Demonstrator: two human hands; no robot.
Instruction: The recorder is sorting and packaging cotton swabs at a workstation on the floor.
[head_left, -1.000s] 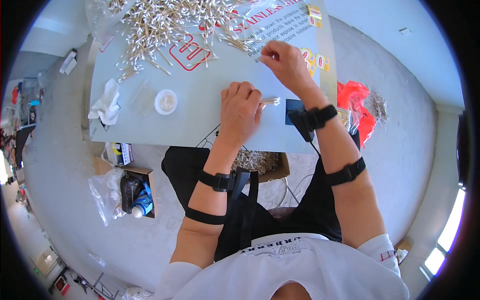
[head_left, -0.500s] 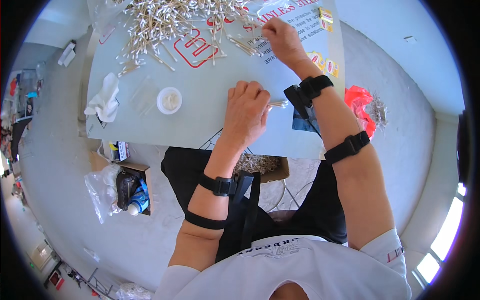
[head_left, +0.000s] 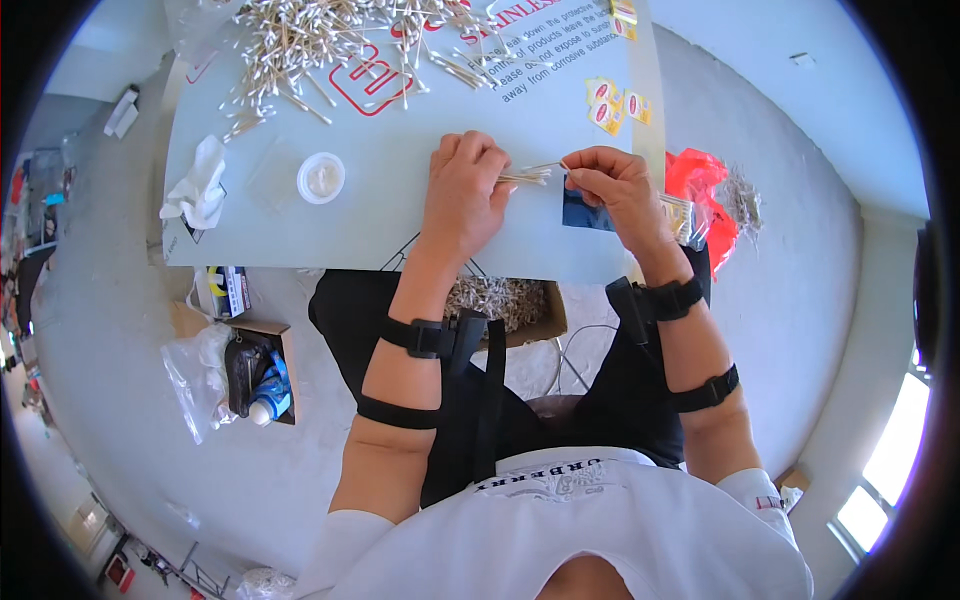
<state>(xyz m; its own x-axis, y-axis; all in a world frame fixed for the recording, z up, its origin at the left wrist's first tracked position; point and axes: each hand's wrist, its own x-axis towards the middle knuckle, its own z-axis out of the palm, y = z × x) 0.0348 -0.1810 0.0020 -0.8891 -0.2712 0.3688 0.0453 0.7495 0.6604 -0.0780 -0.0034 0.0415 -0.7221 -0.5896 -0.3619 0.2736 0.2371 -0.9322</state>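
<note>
A small bundle of cotton swabs [head_left: 532, 177] sticks out to the right from my left hand [head_left: 462, 195], whose fingers are closed round it just above the table top. Close beside it, my right hand [head_left: 625, 200] pinches the end of a single cotton swab [head_left: 543, 165] between thumb and fingertips; the swab points left toward the bundle. At the far side of the table lies a big loose heap of cotton swabs [head_left: 310, 45], with several strays along its near edge. Black straps with small devices ring both my forearms.
On the table [head_left: 380, 220] are a round white tub [head_left: 321, 178], crumpled white tissue [head_left: 197, 187] and yellow labels [head_left: 605, 107]. A red bag [head_left: 697, 178] hangs by the right edge. Below stand a box of swabs [head_left: 500, 303] and a carton with a blue-and-white bottle [head_left: 268, 395].
My right hand has come back from the near right side of the heap, toward me, and now holds one swab beside the bundle. My left hand still grips the bundle; the whole view has shifted slightly.
</note>
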